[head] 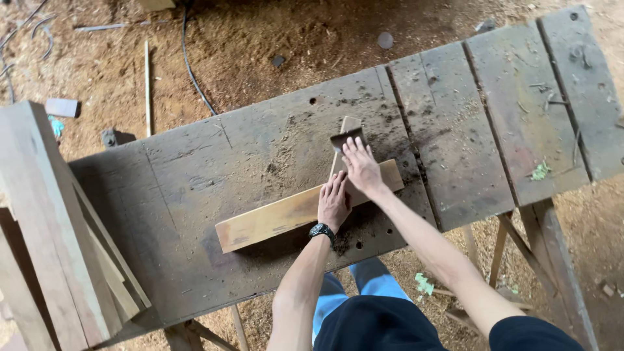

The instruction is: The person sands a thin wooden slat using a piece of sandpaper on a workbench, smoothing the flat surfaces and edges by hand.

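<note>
A pale wooden plank [273, 221] lies across a dark, worn workbench [195, 188]. A narrower wooden strip [349, 127] stands crosswise against the plank's far side, with a dark metal blade [346, 138] over it. My left hand [333, 203], with a black wristwatch, presses flat on the plank near its right end. My right hand [361, 168] lies flat, fingers spread, over the strip and the blade where they meet the plank. Neither hand grips anything.
Stacked timber [52, 227] leans at the left edge of the bench. Sawdust covers the ground [260, 45], with a black cable [190, 71] and a thin stick [147, 84] lying there. Grey bench boards [520, 110] extend to the right.
</note>
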